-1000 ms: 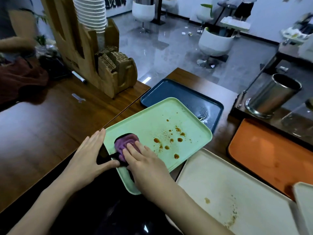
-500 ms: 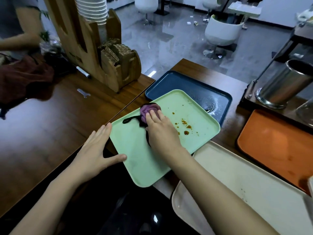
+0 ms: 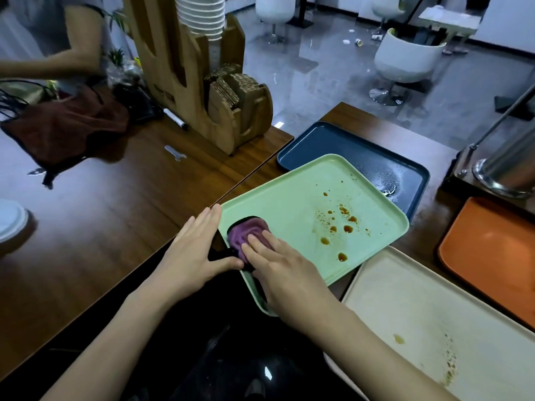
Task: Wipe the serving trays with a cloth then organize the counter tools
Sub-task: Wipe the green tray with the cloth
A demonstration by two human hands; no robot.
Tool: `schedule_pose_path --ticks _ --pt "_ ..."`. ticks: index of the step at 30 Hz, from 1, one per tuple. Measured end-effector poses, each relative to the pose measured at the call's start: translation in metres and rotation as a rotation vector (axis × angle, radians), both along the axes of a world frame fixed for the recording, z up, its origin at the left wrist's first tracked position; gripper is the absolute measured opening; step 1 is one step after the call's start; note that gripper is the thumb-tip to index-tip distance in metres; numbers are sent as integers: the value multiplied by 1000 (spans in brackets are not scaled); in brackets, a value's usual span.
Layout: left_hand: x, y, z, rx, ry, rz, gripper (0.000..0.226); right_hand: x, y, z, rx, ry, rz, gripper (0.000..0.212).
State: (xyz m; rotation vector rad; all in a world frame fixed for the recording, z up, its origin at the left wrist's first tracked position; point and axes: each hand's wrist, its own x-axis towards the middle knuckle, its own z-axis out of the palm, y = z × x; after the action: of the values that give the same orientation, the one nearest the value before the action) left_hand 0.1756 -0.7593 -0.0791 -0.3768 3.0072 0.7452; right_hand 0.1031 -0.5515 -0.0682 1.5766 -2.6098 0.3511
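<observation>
— What are the hands doing?

— The right hand (image 3: 279, 266) lies flat, with straight fingers pressing a purple cloth (image 3: 246, 233) onto the near left part of a green tray (image 3: 289, 204). The left hand (image 3: 189, 253) is flat too. Its fingers rest against that tray's left edge and its thumb reaches toward the cloth. Neither hand is curled round anything, and the two sit close side by side.

— Is the tray clean?

— No. Brown drops (image 3: 344, 228) spot its right half, well apart from the cloth.

— Where does the tray lie?

— On a wooden table (image 3: 101, 227), turned at an angle. Its far corner overlaps a dark blue tray (image 3: 333, 146), and its near corner juts past the table's edge.

— And the other trays?

— A cream tray (image 3: 419, 308) with greasy smears lies just to the right. I cannot tell whether the green one rests on its rim. An orange tray (image 3: 492, 256) is beyond that, with a metal canister (image 3: 509, 172) behind it.

— What is further left?

— A wooden holder (image 3: 162, 68) carries a stack of white cups (image 3: 202, 15) and cardboard sleeves (image 3: 231, 82). A marker (image 3: 175, 119) and a small flat metal piece (image 3: 175, 153) lie near its base. A reddish-brown cloth (image 3: 63, 131) is heaped at the far left, where another person's arm (image 3: 49, 63) reaches in.
</observation>
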Motion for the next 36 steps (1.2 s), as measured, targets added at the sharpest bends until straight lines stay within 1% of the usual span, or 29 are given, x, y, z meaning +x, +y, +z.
schedule_pose_path --ticks 5,9,13,16,20,22,27,29,31,34,36 --pt "0 -2 -2 9 -9 -7 138 18 14 8 -9 98 -48 59" --pt "-1 -3 -2 11 -27 -14 140 23 30 13 13 92 -56 61" --pt "-1 -3 1 2 -33 -37 140 20 32 1 39 101 -25 58" --pt "-1 -4 2 6 -37 -42 142 8 17 -4 35 64 -23 60" --pt "1 -5 3 42 -52 -41 140 -22 -26 15 76 -52 -1 53" --pt "1 -4 5 54 -54 -40 137 -31 -38 22 85 -61 -3 51" --pt "0 -2 4 46 -57 -29 138 -7 -12 26 111 -122 8 53" --pt "0 -1 6 38 -65 -25 133 3 -1 23 108 -138 -24 55" --pt "0 -2 8 32 -75 -23 130 12 6 18 89 -95 -63 56" --pt "0 -4 6 32 -76 -26 138 21 15 10 57 -17 -114 57" --pt "0 -5 6 49 -89 -19 141 21 20 6 28 -4 -115 59"
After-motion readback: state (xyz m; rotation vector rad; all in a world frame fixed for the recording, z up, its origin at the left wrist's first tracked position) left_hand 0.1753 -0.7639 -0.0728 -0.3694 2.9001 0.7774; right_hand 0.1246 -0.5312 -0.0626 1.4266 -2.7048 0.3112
